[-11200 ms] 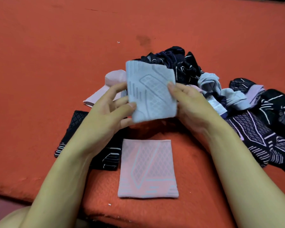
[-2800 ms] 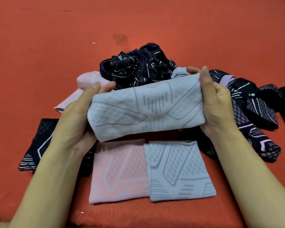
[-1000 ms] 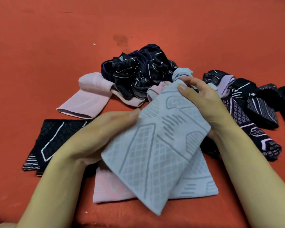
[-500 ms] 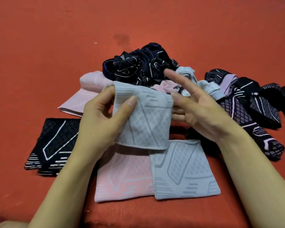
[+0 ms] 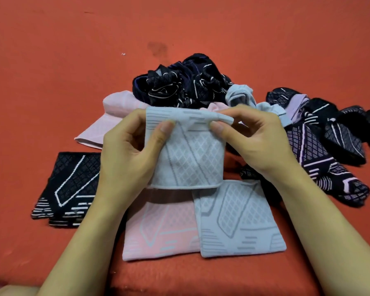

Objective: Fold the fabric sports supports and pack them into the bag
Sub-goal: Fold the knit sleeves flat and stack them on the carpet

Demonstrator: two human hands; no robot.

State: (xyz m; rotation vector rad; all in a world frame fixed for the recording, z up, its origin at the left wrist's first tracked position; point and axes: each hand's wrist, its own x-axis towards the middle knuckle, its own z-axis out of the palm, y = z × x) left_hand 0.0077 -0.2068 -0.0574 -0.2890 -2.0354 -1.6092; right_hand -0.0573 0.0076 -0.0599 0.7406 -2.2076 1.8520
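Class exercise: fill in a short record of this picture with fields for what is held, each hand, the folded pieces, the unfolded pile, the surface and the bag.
Held: grey support, folded, lifted above the folded pieces
Left hand: pinches its top left edge
Right hand: pinches its top right corner
Folded pieces: pink support, grey folded support overlapping its right edge, black folded support at left
Unfolded pile: dark, pink and grey supports, behind and to the right
Surface: orange cloth
Bag: not in view

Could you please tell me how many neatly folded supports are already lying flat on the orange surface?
3: a black one at the left, a pink one in the middle, and a grey one overlapping its right edge. Another may be hidden under the black one.
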